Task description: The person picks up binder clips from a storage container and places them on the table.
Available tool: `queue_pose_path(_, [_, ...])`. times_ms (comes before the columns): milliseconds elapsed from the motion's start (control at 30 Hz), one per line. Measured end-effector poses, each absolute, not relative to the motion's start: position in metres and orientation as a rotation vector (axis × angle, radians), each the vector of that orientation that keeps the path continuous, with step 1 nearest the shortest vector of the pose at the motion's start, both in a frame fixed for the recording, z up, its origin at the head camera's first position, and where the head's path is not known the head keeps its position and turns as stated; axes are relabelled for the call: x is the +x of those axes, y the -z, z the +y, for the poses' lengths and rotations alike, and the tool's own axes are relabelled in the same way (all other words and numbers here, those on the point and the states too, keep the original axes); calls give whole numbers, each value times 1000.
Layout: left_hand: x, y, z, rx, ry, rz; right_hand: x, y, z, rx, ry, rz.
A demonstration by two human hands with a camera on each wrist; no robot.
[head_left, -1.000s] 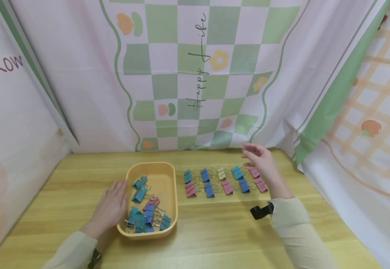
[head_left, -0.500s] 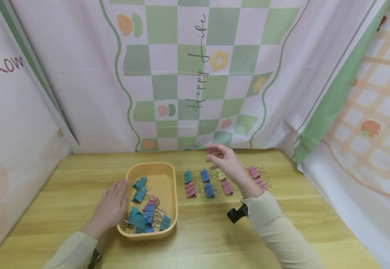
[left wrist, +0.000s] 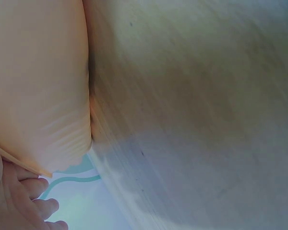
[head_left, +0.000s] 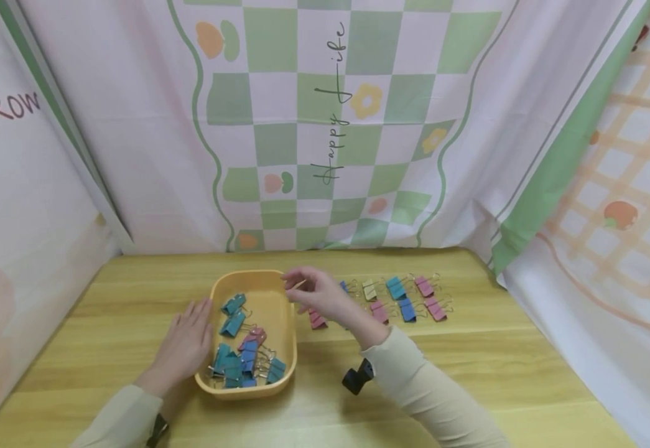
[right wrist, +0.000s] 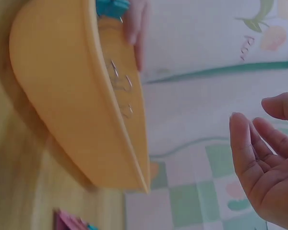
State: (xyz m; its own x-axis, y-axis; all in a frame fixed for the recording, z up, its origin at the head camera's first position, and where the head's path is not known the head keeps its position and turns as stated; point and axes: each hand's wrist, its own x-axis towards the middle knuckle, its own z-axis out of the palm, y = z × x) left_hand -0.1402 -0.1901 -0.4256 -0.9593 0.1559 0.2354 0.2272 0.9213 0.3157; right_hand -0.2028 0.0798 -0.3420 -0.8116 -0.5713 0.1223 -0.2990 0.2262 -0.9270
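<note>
My left hand (head_left: 185, 339) rests along the left side of a yellow plastic bin (head_left: 273, 314), fingers straight at its rim. In the left wrist view its fingertips show past the bin's wall (left wrist: 38, 81). Inside the bin lie several binder clips: teal ones (head_left: 232, 323), a blue one (head_left: 249, 356) and a pink one (head_left: 256, 336). Over the bin's far right corner hovers my right hand (head_left: 319, 295), loosely curved. The right wrist view shows this hand (right wrist: 269, 163) with a gap between thumb and fingers and nothing held.
Right of the bin, binder clips lie in two rows on the wooden table (head_left: 358, 386), including a yellow clip (head_left: 370, 290), a teal clip (head_left: 396, 287), a blue clip (head_left: 407, 310) and a pink clip (head_left: 435, 308). My right forearm hides some. A patterned curtain (head_left: 325, 124) hangs behind.
My right hand has travelled left from the right end of the clip rows to the bin's far right corner, uncovering clips there. The left hand and bin have stayed put.
</note>
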Motion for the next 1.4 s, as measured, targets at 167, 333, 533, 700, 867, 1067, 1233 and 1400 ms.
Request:
queue_pose_path(167, [-141, 426, -190, -287, 508, -2878, -195, 352, 61, -861, 1578, 2195])
queue_pose_path(333, [-140, 425, -190, -296, 510, -2871, -187, 362, 44, -915, 1525, 2148])
queue_pose_path(533, [-141, 426, -190, -299, 512, -2871, -177, 373, 27, -973, 1479, 2079])
queue_pose_path(700, [-141, 426, -191, -301, 512, -2869, -172, 381, 18, -956, 1443, 2040])
queue_pose_path(867, [-141, 427, -191, -303, 506, -2866, -168, 385, 13, -927, 1417, 2035])
queue_pose_path(1067, [-142, 427, -191, -301, 509, -2868, -168, 392, 10, -909, 1364, 2046])
queue_pose_path(1233, [-142, 427, -190, -302, 512, -2872, -169, 396, 7, -941, 1309, 2016])
queue_pose_path(1400, [-141, 426, -190, -308, 514, -2873, -169, 402, 4, -971, 1240, 2012])
